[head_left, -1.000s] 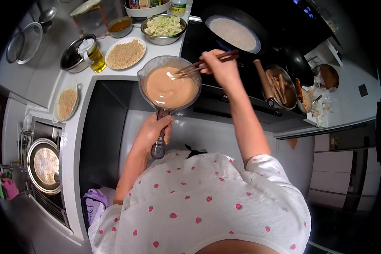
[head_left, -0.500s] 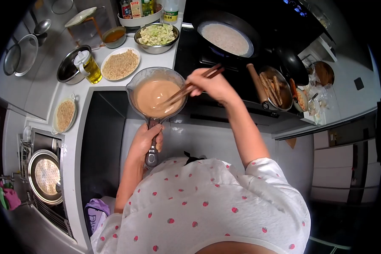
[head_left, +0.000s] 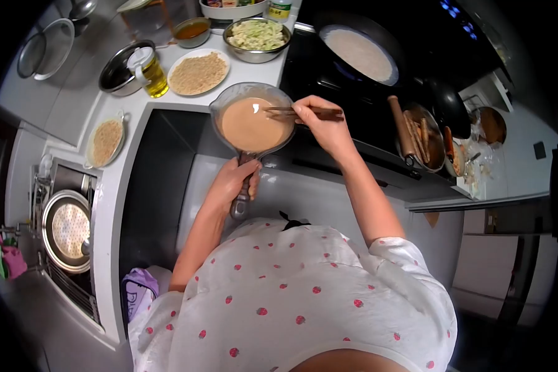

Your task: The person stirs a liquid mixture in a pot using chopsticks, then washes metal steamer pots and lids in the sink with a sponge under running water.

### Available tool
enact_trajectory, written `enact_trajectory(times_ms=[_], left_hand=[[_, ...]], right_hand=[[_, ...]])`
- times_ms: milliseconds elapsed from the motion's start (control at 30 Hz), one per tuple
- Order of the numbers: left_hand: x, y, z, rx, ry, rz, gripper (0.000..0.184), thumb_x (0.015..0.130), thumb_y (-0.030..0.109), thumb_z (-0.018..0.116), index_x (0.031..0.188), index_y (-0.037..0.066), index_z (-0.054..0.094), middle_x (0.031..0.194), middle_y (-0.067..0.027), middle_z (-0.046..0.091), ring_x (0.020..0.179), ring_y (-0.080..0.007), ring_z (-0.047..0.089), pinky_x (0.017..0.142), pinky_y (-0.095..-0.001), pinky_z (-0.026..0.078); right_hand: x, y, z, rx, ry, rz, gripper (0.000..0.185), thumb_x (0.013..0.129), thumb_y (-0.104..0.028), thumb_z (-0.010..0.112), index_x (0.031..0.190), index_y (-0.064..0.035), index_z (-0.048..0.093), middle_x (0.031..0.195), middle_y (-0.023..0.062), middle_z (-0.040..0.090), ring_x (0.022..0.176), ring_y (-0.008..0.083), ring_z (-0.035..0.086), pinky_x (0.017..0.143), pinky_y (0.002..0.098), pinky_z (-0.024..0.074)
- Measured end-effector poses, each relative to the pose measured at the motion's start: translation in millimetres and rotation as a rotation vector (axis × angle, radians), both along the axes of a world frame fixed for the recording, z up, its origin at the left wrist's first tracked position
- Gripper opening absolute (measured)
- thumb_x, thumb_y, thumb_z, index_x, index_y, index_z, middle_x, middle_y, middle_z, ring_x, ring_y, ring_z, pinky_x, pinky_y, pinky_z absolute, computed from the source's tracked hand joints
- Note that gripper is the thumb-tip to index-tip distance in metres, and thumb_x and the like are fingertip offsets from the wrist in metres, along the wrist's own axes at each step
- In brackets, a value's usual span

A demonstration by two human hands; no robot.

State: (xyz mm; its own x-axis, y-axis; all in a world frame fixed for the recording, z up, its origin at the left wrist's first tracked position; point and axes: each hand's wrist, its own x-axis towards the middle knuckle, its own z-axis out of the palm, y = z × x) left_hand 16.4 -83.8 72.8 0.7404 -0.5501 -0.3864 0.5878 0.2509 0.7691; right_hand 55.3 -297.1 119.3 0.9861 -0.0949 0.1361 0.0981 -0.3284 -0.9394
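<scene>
My left hand (head_left: pixel 234 181) is wrapped around the dark handle of a saucepan (head_left: pixel 247 90) with pouring lips. Smooth tan batter (head_left: pixel 254 131) fills much of it. Brown chopsticks (head_left: pixel 323 113) are pinched in my right hand (head_left: pixel 325 129), lying nearly level over the saucepan's right rim with their tips at the batter. Beyond my hands, on the black stove, a dark frying pan (head_left: pixel 387 38) holds a pale, thin round layer (head_left: pixel 359 54) that reaches close to its edges.
On the left counter are a plate of crumbs (head_left: pixel 198 73), an oil jug (head_left: pixel 150 73), a bowl of chopped greens (head_left: pixel 256 56) and another crumb dish (head_left: pixel 105 141). A rolling pin (head_left: pixel 401 127) and a pan of browned sticks (head_left: pixel 429 158) are at right. A sink is far left.
The chopsticks have swung from a slant to nearly level, and their tips have moved toward the saucepan's far right side. My view has shifted, so the surroundings sit further right.
</scene>
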Motion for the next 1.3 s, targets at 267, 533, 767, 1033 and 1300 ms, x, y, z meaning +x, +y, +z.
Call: enact_trajectory(times_ms=[267, 533, 767, 1033, 1300], left_hand=[[46, -26, -30, -0.043, -0.023, 0.049, 0.014, 0.084, 0.017, 0.053, 0.083, 0.005, 0.048, 0.056, -0.0019, 0.049, 0.043, -0.0116, 0.047, 0.04, -0.0263, 0.04], [90, -48, -52, -0.024, -0.051, 0.083, 0.014, 0.084, 0.02, 0.054, 0.082, 0.007, 0.05, 0.058, -0.0009, 0.05, 0.044, -0.0111, 0.047, 0.042, -0.0258, 0.042], [113, -62, -75, -0.107, -0.035, 0.111, 0.015, 0.086, 0.021, 0.053, 0.084, 0.006, 0.049, 0.059, -0.0008, 0.05, 0.047, -0.0111, 0.047, 0.044, -0.0261, 0.042], [131, -67, -77, -0.039, -0.004, 0.066, 0.023, 0.087, 0.028, 0.054, 0.087, 0.005, 0.048, 0.063, -0.0043, 0.054, 0.052, -0.0143, 0.054, 0.047, -0.0277, 0.046], [103, -47, -81, -0.173, 0.118, 0.087, 0.038, 0.091, 0.04, 0.043, 0.104, 0.005, 0.046, 0.079, -0.0121, 0.061, 0.067, -0.0213, 0.061, 0.062, -0.0313, 0.051]], right_hand=[[8, 13, -30, -0.486, -0.397, 0.213, 0.026, 0.073, -0.018, 0.069, 0.089, 0.0012, 0.06, 0.081, 0.0138, 0.057, 0.073, 0.027, 0.057, 0.064, 0.0324, 0.0463], [31, 5, -43, -0.59, -0.356, 0.082, 0.021, 0.073, -0.015, 0.068, 0.089, -0.0019, 0.062, 0.076, 0.0129, 0.054, 0.07, 0.0292, 0.057, 0.061, 0.0355, 0.0458], [55, 2, -61, -0.412, -0.425, 0.052, 0.017, 0.074, -0.011, 0.066, 0.086, -0.0003, 0.063, 0.075, 0.0141, 0.057, 0.067, 0.0281, 0.057, 0.059, 0.0349, 0.0455], [92, -11, -60, 0.025, -0.129, -0.269, 0.012, 0.08, -0.011, 0.061, 0.08, 0.0008, 0.063, 0.067, 0.003, 0.06, 0.062, 0.0071, 0.052, 0.059, 0.0214, 0.0419], [96, 9, -71, -0.396, -0.338, 0.098, 0.018, 0.073, -0.013, 0.067, 0.086, -0.0021, 0.063, 0.079, 0.0104, 0.061, 0.076, 0.0275, 0.058, 0.068, 0.0323, 0.0456]])
